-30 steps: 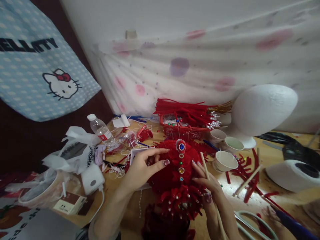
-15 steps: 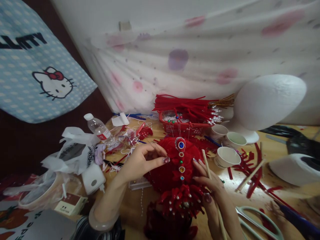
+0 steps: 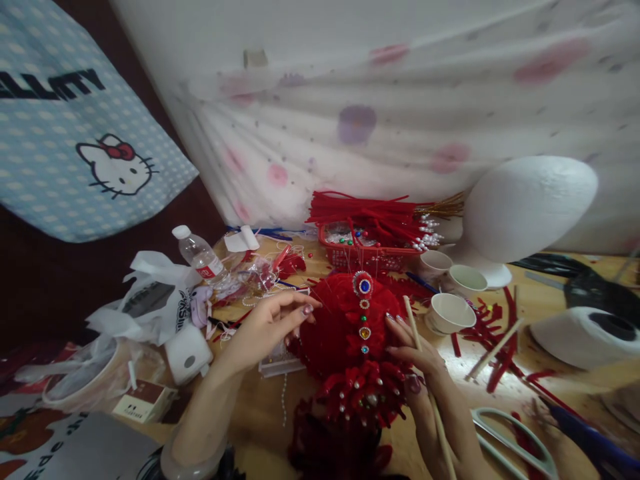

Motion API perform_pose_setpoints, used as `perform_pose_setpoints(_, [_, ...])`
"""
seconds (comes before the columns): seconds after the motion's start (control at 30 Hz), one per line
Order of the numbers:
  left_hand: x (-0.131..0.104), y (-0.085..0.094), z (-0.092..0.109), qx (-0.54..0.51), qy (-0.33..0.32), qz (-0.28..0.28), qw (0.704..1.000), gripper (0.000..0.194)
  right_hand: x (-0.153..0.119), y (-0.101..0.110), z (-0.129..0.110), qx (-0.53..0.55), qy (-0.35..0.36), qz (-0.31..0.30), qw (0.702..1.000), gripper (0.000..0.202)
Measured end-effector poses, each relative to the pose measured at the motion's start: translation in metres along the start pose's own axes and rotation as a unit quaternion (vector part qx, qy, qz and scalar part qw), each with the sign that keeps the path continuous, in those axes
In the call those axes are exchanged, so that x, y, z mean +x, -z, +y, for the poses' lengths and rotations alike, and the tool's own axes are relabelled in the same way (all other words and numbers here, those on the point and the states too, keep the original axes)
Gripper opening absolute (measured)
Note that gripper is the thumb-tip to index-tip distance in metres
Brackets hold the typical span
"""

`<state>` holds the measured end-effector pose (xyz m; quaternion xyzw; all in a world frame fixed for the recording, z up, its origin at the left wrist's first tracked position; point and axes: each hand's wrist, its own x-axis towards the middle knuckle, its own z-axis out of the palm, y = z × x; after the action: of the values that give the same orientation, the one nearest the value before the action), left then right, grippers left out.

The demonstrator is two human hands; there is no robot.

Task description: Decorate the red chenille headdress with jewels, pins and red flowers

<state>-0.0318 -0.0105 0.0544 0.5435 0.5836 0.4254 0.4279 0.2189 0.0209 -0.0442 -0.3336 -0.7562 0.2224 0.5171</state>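
Note:
A round red velvety ornament (image 3: 327,333) stands in front of me, with a column of set gems (image 3: 365,303) down its front, blue one on top. Below the gems, red looped petals carry small pearly beads (image 3: 357,395). My left hand (image 3: 275,327) hovers just off the ornament's left edge, thumb and forefinger close together; whether something thin is pinched there is too small to make out. Against the right side rests my right hand (image 3: 425,373), fingertips on the red material, with a slim wooden stick (image 3: 414,325) held between thumb and fingers.
Behind is a red basket (image 3: 375,259) with red stems. Paper cups (image 3: 453,315), a white foam head (image 3: 530,207) and scissors (image 3: 515,437) lie right, near another person's hand (image 3: 560,437). Left are a bottle (image 3: 197,253) and plastic bags (image 3: 155,287).
My left hand has drawn back leftward from the ornament. My right hand stays at its right side with the stick. The view has shifted slightly.

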Motion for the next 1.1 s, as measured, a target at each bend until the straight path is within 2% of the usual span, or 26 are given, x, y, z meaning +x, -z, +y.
perform_pose_setpoints(0.07, [-0.007, 0.000, -0.006, -0.012, -0.008, 0.022, 1.000, 0.024, 0.003, 0.001, -0.003, 0.020, 0.009, 0.013, 1.000, 0.031])
perform_pose_setpoints(0.13, [-0.014, -0.004, -0.010, -0.042, -0.060, 0.071, 0.995, 0.021, 0.005, 0.005, -0.009, 0.040, 0.010, 0.035, 0.999, 0.035])
perform_pose_setpoints(0.2, [-0.023, -0.011, -0.010, -0.125, -0.114, 0.110, 0.979, 0.016, 0.004, 0.011, -0.019, 0.058, 0.003, 0.065, 0.996, 0.035])
perform_pose_setpoints(0.27, [-0.033, -0.017, -0.006, -0.264, -0.133, 0.116, 0.948, 0.010, -0.001, 0.019, -0.031, 0.065, -0.015, 0.094, 0.993, 0.029])
perform_pose_setpoints(0.33, [-0.043, -0.021, -0.001, -0.381, -0.124, 0.103, 0.910, 0.009, -0.007, 0.027, -0.042, 0.049, -0.032, 0.096, 0.994, 0.022])
perform_pose_setpoints(0.4, [-0.053, -0.024, 0.003, -0.420, -0.098, 0.096, 0.897, 0.013, -0.013, 0.032, -0.052, 0.020, -0.035, 0.074, 0.996, 0.017])
perform_pose_setpoints(0.47, [-0.061, -0.025, 0.004, -0.368, -0.055, 0.102, 0.922, 0.016, -0.016, 0.035, -0.059, 0.002, -0.018, 0.051, 0.999, 0.015])
perform_pose_setpoints(0.57, [-0.064, -0.026, 0.002, -0.147, 0.002, 0.115, 0.982, 0.025, -0.015, 0.035, -0.066, -0.012, 0.022, 0.048, 0.999, 0.014])
perform_pose_setpoints(0.67, [-0.059, -0.031, 0.003, 0.043, 0.012, 0.075, 0.996, 0.038, -0.013, 0.037, -0.067, -0.018, 0.047, 0.043, 0.998, 0.014])
perform_pose_setpoints(0.73, [-0.052, -0.036, 0.006, 0.092, 0.007, 0.036, 0.995, 0.041, -0.013, 0.038, -0.065, -0.020, 0.047, 0.036, 0.998, 0.014])
perform_pose_setpoints(0.8, [-0.044, -0.041, 0.008, 0.112, 0.001, 0.004, 0.994, 0.034, -0.015, 0.040, -0.063, -0.029, 0.043, 0.030, 0.998, 0.014])
perform_pose_setpoints(0.9, [-0.035, -0.048, 0.005, 0.074, -0.017, -0.026, 0.997, 0.023, -0.019, 0.041, -0.061, -0.037, 0.038, 0.023, 0.998, 0.014])
perform_pose_setpoints(0.97, [-0.032, -0.049, 0.003, -0.013, -0.044, 0.009, 0.999, 0.021, -0.020, 0.041, -0.062, -0.031, 0.031, 0.031, 0.999, 0.014])
perform_pose_setpoints(1.0, [-0.031, -0.046, 0.002, -0.070, -0.065, 0.050, 0.994, 0.021, -0.021, 0.041, -0.062, -0.026, 0.028, 0.041, 0.998, 0.014])
perform_pose_setpoints(1.03, [-0.031, -0.042, 0.001, -0.135, -0.090, 0.098, 0.982, 0.020, -0.021, 0.041, -0.062, -0.022, 0.026, 0.050, 0.998, 0.014])
perform_pose_setpoints(1.1, [-0.034, -0.026, 0.000, -0.272, -0.136, 0.190, 0.933, 0.017, -0.020, 0.040, -0.062, -0.022, 0.019, 0.060, 0.998, 0.013])
